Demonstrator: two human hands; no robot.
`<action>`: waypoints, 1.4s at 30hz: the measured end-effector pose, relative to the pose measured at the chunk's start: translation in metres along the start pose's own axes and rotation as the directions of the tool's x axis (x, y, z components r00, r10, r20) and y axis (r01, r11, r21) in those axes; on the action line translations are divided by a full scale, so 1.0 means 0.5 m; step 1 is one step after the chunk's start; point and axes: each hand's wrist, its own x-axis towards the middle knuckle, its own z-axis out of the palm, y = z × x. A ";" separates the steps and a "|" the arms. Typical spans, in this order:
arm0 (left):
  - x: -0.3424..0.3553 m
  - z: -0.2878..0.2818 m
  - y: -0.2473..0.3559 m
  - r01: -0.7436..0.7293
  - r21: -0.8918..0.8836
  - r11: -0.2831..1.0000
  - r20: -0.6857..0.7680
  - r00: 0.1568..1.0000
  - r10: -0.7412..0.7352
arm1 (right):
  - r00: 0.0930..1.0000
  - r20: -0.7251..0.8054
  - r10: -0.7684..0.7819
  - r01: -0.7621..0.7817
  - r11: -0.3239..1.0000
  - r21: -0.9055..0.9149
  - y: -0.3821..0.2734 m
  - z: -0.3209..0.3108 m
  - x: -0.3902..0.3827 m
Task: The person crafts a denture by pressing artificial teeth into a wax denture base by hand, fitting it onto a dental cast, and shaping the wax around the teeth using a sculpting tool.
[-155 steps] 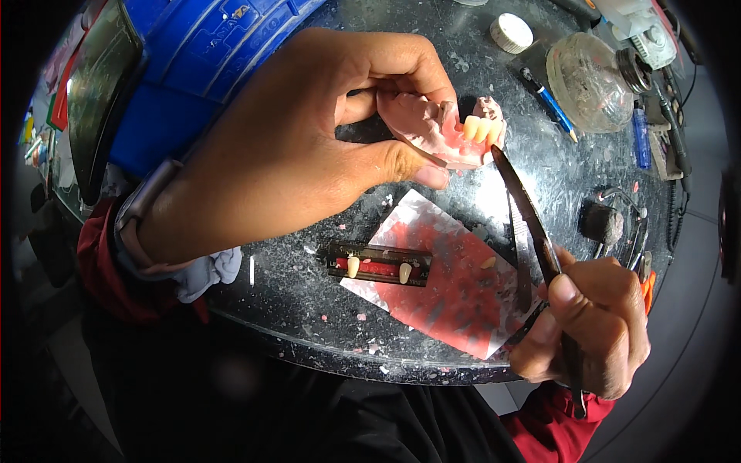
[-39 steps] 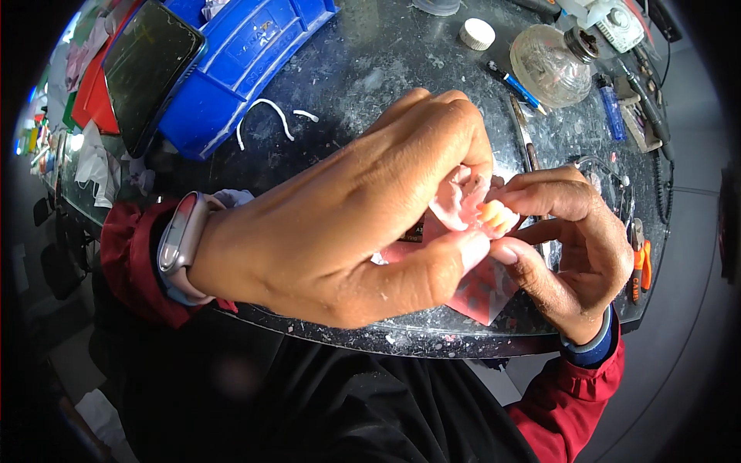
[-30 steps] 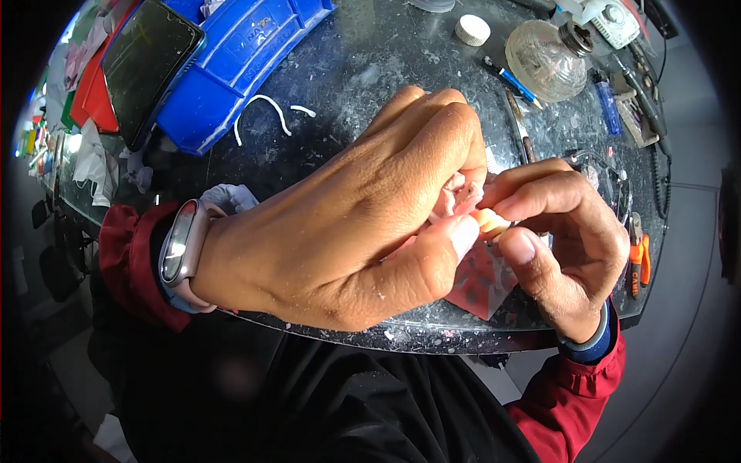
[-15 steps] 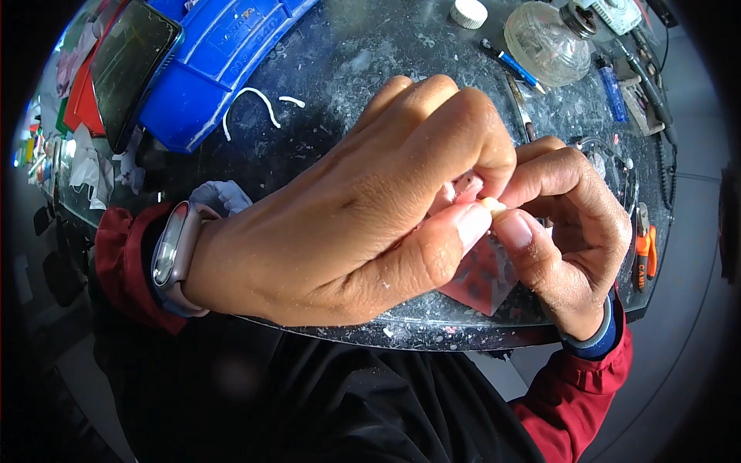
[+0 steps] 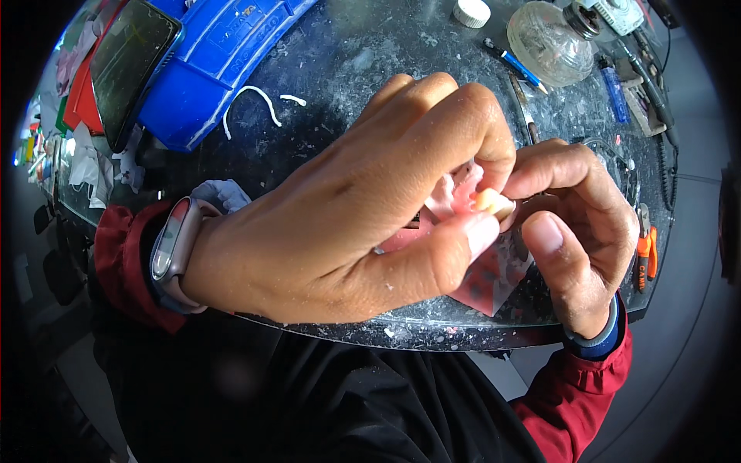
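Observation:
My left hand [image 5: 363,201] is curled round a pink dental model [image 5: 465,185], its thumb along the near side. Yellowish artificial teeth [image 5: 488,202] show on the model beside the thumb tip. My right hand [image 5: 579,224] is at the model's right, with the index fingertip at or close to the model and the thumb held apart from it, fingers bent. Beneath the hands lies a pink-smeared sheet [image 5: 488,285], partly hidden. A metal instrument [image 5: 525,116] lies just behind them on the dark bench [image 5: 340,92].
A blue bin [image 5: 201,85] and black phone [image 5: 131,69] sit left, near white string [image 5: 258,96]. Behind right are a white cap [image 5: 471,12], glass jar [image 5: 548,46], blue pen [image 5: 517,65] and handpiece [image 5: 652,85]. Orange-handled pliers [image 5: 647,251] lie right of my right hand.
The bent tool left my right hand after the earliest frame, and both hands closed in round the model. In the last half second my right thumb moved away from the teeth, uncovering them.

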 end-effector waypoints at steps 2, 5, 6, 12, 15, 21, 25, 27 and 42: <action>0.003 0.004 0.003 -0.016 0.045 0.999 -0.026 1.000 0.017 | 1.000 -0.011 -0.001 0.002 0.999 0.032 0.001 -0.004 -0.004; 0.001 0.004 0.001 0.011 0.055 0.998 -0.058 0.998 -0.008 | 0.994 0.038 -0.104 0.106 0.991 -0.083 0.010 -0.009 0.002; 0.001 0.005 0.001 0.017 0.052 0.999 -0.063 0.998 -0.013 | 0.990 0.049 -0.131 0.135 0.985 -0.110 0.010 -0.010 0.001; 0.002 0.007 0.005 0.026 0.070 0.997 -0.082 0.996 -0.020 | 0.975 0.075 -0.208 0.218 0.960 -0.173 0.012 -0.005 0.002; 0.001 0.009 0.005 0.060 0.070 0.996 -0.112 0.992 -0.052 | 0.970 0.045 -0.241 0.244 0.936 -0.254 0.014 -0.003 0.006; -0.001 0.012 0.004 0.059 0.084 0.995 -0.108 0.993 -0.050 | 0.987 0.016 -0.158 0.158 0.966 -0.203 0.005 0.010 0.001; -0.002 0.015 0.004 0.081 0.042 0.996 -0.140 0.987 -0.074 | 0.984 0.026 -0.175 0.176 0.960 -0.216 0.007 0.012 -0.001; -0.002 0.014 0.005 0.091 0.034 0.995 -0.137 0.987 -0.085 | 0.984 0.026 -0.178 0.180 0.960 -0.213 0.010 0.012 0.000; -0.004 0.014 -0.002 0.061 0.045 0.997 -0.148 0.988 -0.053 | 0.977 0.066 -0.201 0.211 0.951 -0.226 0.016 0.016 -0.002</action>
